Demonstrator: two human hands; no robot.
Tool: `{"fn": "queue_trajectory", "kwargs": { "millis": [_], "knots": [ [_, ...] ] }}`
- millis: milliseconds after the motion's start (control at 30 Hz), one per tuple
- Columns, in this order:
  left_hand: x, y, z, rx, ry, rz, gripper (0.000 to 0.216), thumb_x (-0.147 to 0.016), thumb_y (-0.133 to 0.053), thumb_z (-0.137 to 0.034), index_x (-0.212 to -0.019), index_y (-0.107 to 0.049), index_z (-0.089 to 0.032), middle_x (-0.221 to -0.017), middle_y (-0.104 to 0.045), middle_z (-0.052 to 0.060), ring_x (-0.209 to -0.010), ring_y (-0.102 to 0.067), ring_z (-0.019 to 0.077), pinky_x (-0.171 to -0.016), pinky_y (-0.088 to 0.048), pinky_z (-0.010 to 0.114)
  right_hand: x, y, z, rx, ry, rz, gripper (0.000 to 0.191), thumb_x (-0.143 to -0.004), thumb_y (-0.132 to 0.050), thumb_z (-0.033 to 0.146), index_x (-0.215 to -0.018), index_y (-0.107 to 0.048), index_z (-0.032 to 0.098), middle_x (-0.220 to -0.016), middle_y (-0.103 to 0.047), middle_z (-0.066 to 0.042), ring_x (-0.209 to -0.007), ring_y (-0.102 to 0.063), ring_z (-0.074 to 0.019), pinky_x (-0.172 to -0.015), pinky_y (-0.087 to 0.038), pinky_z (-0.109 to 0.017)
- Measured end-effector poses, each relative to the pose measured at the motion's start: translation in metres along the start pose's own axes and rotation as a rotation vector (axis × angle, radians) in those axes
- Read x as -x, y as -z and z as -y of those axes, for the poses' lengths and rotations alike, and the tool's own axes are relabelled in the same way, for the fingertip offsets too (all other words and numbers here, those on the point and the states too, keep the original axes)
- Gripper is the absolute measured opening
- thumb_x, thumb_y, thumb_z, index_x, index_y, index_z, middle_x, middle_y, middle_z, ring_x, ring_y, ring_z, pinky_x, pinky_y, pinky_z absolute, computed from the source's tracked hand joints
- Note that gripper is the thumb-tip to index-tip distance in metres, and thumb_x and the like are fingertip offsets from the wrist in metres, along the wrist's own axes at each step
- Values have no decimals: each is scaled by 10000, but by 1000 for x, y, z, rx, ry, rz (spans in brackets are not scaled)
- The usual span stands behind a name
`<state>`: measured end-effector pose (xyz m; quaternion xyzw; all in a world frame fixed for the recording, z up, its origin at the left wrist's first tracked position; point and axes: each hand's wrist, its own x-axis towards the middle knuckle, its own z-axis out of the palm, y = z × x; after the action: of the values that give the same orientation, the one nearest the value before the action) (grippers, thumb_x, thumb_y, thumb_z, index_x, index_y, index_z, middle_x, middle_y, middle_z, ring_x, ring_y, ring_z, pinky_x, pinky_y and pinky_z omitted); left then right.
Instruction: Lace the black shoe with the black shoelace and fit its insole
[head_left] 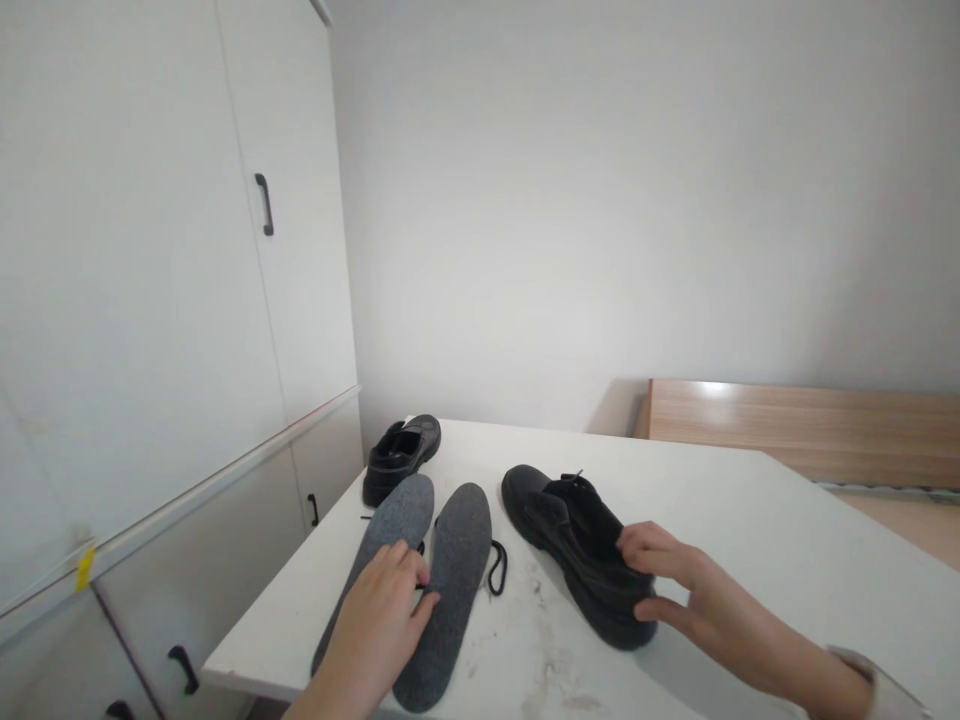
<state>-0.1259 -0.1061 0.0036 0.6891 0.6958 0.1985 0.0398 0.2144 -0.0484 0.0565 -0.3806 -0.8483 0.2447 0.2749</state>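
Two grey felt-like insoles, a left one (397,512) and a right one (459,560), lie side by side on the white table (600,690). My left hand (386,605) is over the left insole with curled fingers, its thumb touching the right insole. What those fingers hold, if anything, is hidden. A black lace loop (498,568) sticks out beside the right insole, and dark bits of lace show near my fingers. My right hand (667,580) grips the heel of a black lace-up shoe (577,545), fingers inside the collar and thumb outside. The shoe's toe points away to the left.
A second black shoe (397,462) stands at the table's far left corner, beyond the insoles. White cabinets (172,300) with dark handles line the left side. Behind the table are a pale wall (562,200) and a wooden panel (795,425) at right. Dirt smudges mark the tabletop.
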Motion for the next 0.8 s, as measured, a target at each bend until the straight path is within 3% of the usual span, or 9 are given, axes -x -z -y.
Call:
{"fn": "queue_trajectory", "kwargs": {
  "millis": [167,300,433,533,600,667,733,800],
  "knots": [
    [-1,-6,-5,220,-35,-95,100,-828,-487,-164,-741,-498,-214,-760,-572,20,-754,-592,210,-713,-441,314,36,18,-31,-17,8,-65,183,-846,-684,352,-1005,-731,274,-1242,-667,-121,-1256,-555,-316,-1073,-449,-475],
    [8,4,-22,539,-17,-208,120,-885,-471,-296,-781,-447,-240,-616,-444,-56,-547,-506,148,-541,-409,241,41,20,-20,76,15,-68,321,-866,-649,340,-1186,-665,315,-1418,-549,-105,-1336,-493,-306,-1115,-413,-492],
    [17,18,-69,654,-154,-396,68,-902,-501,-259,-849,-461,-248,-700,-492,-43,-576,-547,125,-563,-453,211,32,2,20,-86,11,-266,572,-850,-672,409,-1378,-477,307,-1440,-497,-138,-1299,-520,-324,-1074,-454,-524],
    [15,19,-120,586,-419,-489,118,-889,-489,-151,-828,-458,-247,-715,-509,-25,-593,-540,125,-579,-447,218,21,-15,49,-366,76,-332,654,-844,-664,504,-1393,-370,304,-1404,-505,-151,-1232,-574,-312,-972,-544,-484],
    [10,18,-151,611,-581,-458,120,-888,-494,-130,-841,-485,-240,-738,-552,-1,-602,-535,134,-557,-431,228,16,-19,63,-452,74,-367,548,-851,-651,517,-1292,-414,294,-1293,-578,-140,-1144,-626,-292,-885,-589,-440],
    [3,19,-173,700,-681,-332,104,-864,-558,-137,-931,-539,-215,-823,-614,39,-663,-566,151,-587,-454,242,15,-13,71,-415,23,-449,404,-866,-631,492,-1173,-484,275,-1145,-650,-113,-1035,-670,-269,-814,-604,-396],
    [-7,20,-182,787,-751,-189,193,-835,-667,-200,-1007,-580,-185,-912,-654,72,-770,-605,181,-679,-491,271,17,1,72,-316,-43,-557,320,-871,-603,483,-1086,-552,252,-1017,-688,-91,-932,-691,-255,-754,-603,-363],
    [-23,21,-180,803,-805,-124,235,-827,-722,-281,-1014,-623,-178,-975,-669,92,-904,-613,221,-815,-495,328,21,18,69,-204,-93,-644,304,-859,-573,499,-1005,-597,234,-891,-696,-72,-797,-690,-240,-663,-589,-336]
  ]
}}
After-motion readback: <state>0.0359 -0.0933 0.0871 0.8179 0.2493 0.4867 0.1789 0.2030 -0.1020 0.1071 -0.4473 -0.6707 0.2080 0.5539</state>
